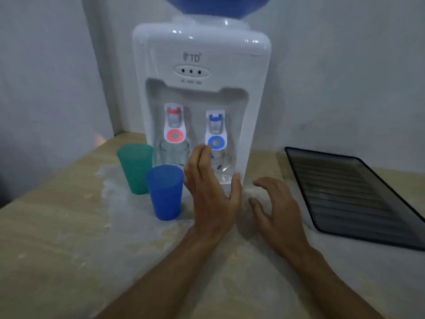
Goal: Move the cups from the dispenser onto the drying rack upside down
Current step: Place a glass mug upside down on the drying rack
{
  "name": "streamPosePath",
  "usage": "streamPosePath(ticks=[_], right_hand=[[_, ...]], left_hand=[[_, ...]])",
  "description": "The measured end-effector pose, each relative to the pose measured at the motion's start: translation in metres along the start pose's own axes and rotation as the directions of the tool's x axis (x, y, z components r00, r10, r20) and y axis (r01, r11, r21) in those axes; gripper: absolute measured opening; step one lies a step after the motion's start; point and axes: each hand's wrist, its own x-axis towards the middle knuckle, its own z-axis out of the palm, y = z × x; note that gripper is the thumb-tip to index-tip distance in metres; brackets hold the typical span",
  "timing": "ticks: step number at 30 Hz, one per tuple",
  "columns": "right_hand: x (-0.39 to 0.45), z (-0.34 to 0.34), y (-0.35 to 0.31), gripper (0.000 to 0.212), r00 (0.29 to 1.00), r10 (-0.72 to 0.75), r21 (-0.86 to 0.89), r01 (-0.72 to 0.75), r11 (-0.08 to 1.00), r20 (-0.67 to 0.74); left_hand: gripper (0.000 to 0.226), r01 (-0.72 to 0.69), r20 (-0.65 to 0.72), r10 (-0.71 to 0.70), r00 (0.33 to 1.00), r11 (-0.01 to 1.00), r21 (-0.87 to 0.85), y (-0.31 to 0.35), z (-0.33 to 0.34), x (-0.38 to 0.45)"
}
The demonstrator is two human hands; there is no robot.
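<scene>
Hands, left point(210, 192) and right point(273, 203), spread open, hold nothing.

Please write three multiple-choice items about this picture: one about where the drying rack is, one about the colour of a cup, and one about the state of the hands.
1. Where is the rack relative to the dispenser?
A. to its right
B. to its left
C. on top of it

2. What colour is the plastic cup closest to the left hand?
A. red
B. blue
C. yellow

3. What are the hands doing?
A. both hold cups
B. one holds a cup
C. both are open and empty

Answers:
1 A: the dark rack lies on the counter, right of the dispenser.
2 B: the blue cup stands beside the left hand, the green cup farther off.
3 C: the left hand and the right hand have spread fingers and grip nothing.
</scene>
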Motion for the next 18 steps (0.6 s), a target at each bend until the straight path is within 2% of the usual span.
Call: streamPosePath(ticks=[6, 10, 15, 18], right_hand=[[-0.004, -0.005, 0.000, 0.031, 0.995, 0.073, -0.051, -0.076, 0.996, -0.063], [-0.007, -0.007, 0.000, 0.032, 0.992, 0.080, -0.062, -0.086, 0.994, -0.093], [-0.011, -0.006, 0.004, 0.032, 0.995, 0.044, -0.072, -0.051, 0.996, -0.090], [-0.011, -0.005, 0.006, 0.034, 0.996, 0.057, -0.085, -0.063, 0.994, -0.068]], left_hand=[[0.090, 0.186, 0.046, -0.184, 0.982, 0.982, -0.041, -0.002, 0.001, -0.006], [0.093, 0.372, 0.121, -0.362, 0.924, 0.925, -0.070, -0.005, 0.002, -0.007], [0.094, 0.508, 0.144, -0.513, 0.846, 0.858, 0.070, -0.015, 0.009, -0.002], [0.086, 0.527, 0.159, -0.543, 0.825, 0.839, 0.132, -0.019, 0.015, 0.002]])
